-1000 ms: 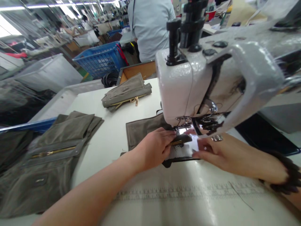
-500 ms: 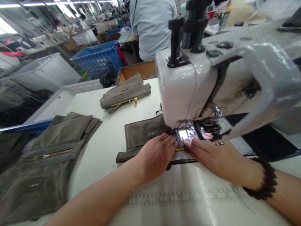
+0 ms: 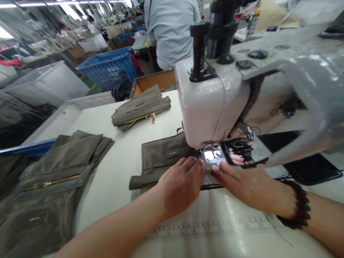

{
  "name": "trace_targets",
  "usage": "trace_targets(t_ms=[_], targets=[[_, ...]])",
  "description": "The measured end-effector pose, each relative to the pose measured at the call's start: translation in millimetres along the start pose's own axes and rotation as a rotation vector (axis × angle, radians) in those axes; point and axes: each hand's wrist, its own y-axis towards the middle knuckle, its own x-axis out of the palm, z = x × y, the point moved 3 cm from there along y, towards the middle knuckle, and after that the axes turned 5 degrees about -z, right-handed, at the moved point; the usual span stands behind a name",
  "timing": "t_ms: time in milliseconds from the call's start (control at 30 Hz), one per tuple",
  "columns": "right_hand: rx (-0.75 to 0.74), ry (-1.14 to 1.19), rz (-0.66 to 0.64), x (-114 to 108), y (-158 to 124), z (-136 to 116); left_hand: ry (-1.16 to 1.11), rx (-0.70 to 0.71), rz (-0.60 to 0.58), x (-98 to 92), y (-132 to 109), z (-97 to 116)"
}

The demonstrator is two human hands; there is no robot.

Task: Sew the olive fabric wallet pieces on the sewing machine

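An olive-grey fabric pouch piece (image 3: 154, 153) with a small dark label (image 3: 173, 153) lies partly under the head of a white sewing machine (image 3: 204, 107). Along its near edge runs a brass-toothed zipper (image 3: 208, 172). My left hand (image 3: 182, 181) is closed, its bent fingers gripping the fabric just left of the lit needle plate (image 3: 212, 155). To the right, my right hand (image 3: 242, 182) lies flat on the piece by the zipper, fingers stretched out, some partly hidden behind the machine's guard. The needle tip cannot be made out.
A second folded pouch (image 3: 141, 107) with gold zipper pulls lies behind. More olive pieces (image 3: 53, 186) hang over the table's left edge. A dark flat device (image 3: 314, 168) sits right. Beyond are a blue crate (image 3: 110, 68) and a seated person (image 3: 172, 32). A ruler scale (image 3: 209, 231) marks the front.
The zipper edge has shifted slightly under my hands, and my left hand sits a little closer to my right. The camera view has moved slightly.
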Motion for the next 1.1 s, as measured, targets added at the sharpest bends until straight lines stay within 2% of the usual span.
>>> trace_targets(t_ms=[167, 433, 667, 833, 933, 1033, 1100], targets=[[0.06, 0.03, -0.112, 3.4, 2.2, 0.9, -0.008, -0.004, -0.006, 0.0, 0.9, 0.6], [0.13, 0.072, -0.096, 3.4, 2.7, 3.5, -0.023, -0.009, -0.12, 1.6, 2.5, -0.1], [0.182, -0.002, -0.042, 1.6, 4.3, 5.6, 0.077, 0.089, -0.05, -1.7, 3.6, -0.9], [0.105, -0.01, -0.021, 3.0, 4.9, 3.6, 0.087, -0.018, -0.024, -1.0, 5.2, -6.0], [0.026, -0.011, -0.042, 4.0, 3.5, 3.2, 0.112, 0.023, 0.004, 0.0, 5.4, -6.4], [-0.038, -0.007, -0.135, 7.1, 1.3, 2.7, 0.129, 0.075, 0.034, 0.9, 5.3, -4.6], [-0.068, -0.015, -0.229, 9.9, -0.2, 1.6, 0.129, 0.081, 0.011, 2.6, 5.1, -2.9]])
